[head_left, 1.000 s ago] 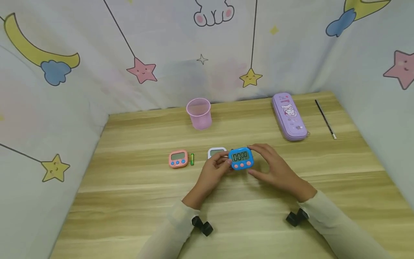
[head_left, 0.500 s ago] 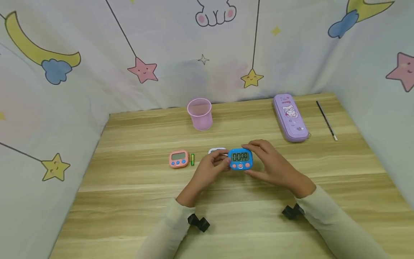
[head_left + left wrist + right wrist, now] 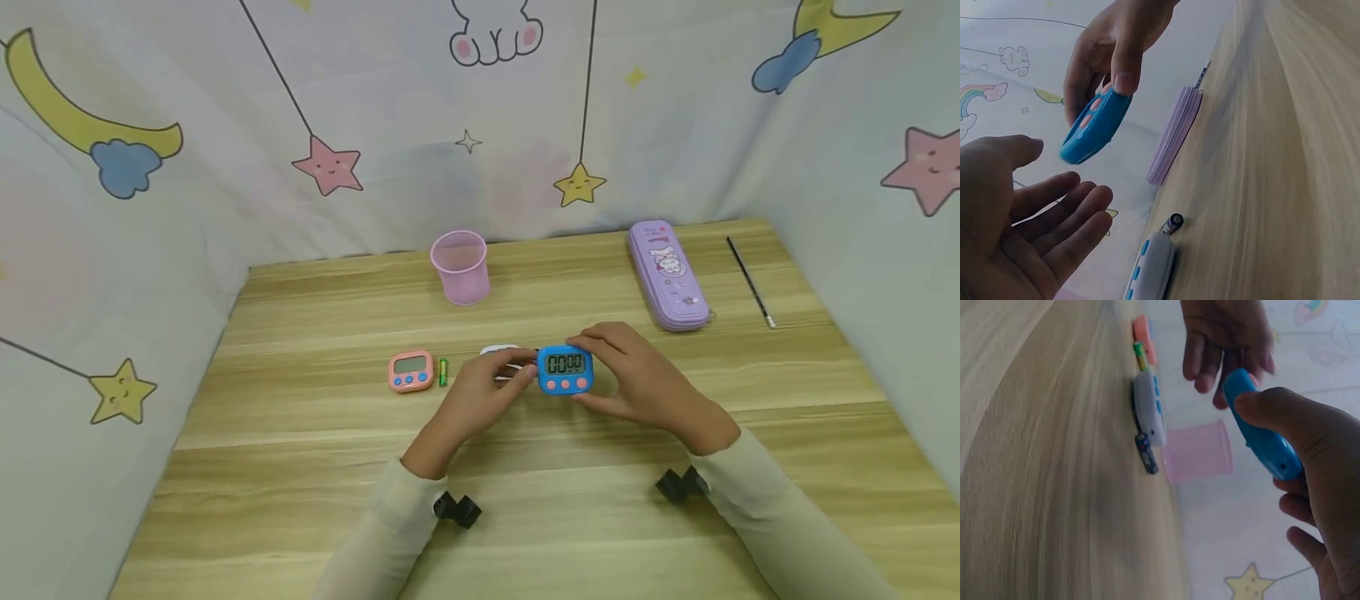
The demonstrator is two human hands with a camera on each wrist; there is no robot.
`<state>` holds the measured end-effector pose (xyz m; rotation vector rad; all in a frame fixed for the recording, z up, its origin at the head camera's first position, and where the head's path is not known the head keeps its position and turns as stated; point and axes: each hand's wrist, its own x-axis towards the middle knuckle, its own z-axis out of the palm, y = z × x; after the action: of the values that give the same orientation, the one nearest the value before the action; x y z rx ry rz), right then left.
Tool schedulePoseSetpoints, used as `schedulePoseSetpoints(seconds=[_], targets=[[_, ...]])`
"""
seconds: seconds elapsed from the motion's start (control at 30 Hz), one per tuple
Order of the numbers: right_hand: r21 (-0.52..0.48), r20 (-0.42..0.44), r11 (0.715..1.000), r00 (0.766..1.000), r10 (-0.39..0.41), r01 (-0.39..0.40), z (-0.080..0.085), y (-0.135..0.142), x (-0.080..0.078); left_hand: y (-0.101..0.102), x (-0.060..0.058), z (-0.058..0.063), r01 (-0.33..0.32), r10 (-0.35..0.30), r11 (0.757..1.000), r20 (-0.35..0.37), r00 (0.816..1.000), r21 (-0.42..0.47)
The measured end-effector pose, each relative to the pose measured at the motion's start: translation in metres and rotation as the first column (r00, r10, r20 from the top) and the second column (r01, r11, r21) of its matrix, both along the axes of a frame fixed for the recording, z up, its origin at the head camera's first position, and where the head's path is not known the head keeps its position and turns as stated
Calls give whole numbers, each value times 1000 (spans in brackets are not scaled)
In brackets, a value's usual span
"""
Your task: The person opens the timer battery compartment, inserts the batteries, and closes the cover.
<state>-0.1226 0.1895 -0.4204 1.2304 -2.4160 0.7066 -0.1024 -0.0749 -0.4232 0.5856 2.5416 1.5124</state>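
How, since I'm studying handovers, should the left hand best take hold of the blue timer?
I'd pinch the blue timer by its free left end, coming from the left: the right hand holds the opposite end, and the slim, rounded body should fit between thumb and fingers of the left hand.

A translucent pink cup [image 3: 465, 287] stands near the back edge of the wooden table [image 3: 262, 433]. To its right lie a purple pencil case [image 3: 666, 275] and a dark pencil [image 3: 750, 281].

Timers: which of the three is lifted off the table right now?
The blue timer, held in the right hand. The coral timer and the white timer both rest on the table.
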Motion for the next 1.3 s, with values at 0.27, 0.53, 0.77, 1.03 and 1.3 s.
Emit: schedulePoseSetpoints(seconds=[0.27, 0.53, 0.77, 1.03, 1.3], targets=[[13, 20, 998, 998, -58, 58, -12, 14, -12, -18, -7, -2, -99, 69, 981, -175, 982, -169], [48, 179, 993, 978, -111, 104, -18, 23, -18, -27, -15, -10, -100, 59, 956, -152, 987, -276], [60, 302, 991, 944, -131, 118, -23, 27, -19, -31, -19, -18, -92, 70, 940, -79, 994, -329], [86, 392, 986, 905, -164, 142, -34, 33, -24, -34, -20, -24, -80, 78, 934, -21, 997, -349], [114, 425, 984, 889, -171, 134, -41, 36, -26, -34, -22, -27, -69, 81, 929, 18, 997, -363]])
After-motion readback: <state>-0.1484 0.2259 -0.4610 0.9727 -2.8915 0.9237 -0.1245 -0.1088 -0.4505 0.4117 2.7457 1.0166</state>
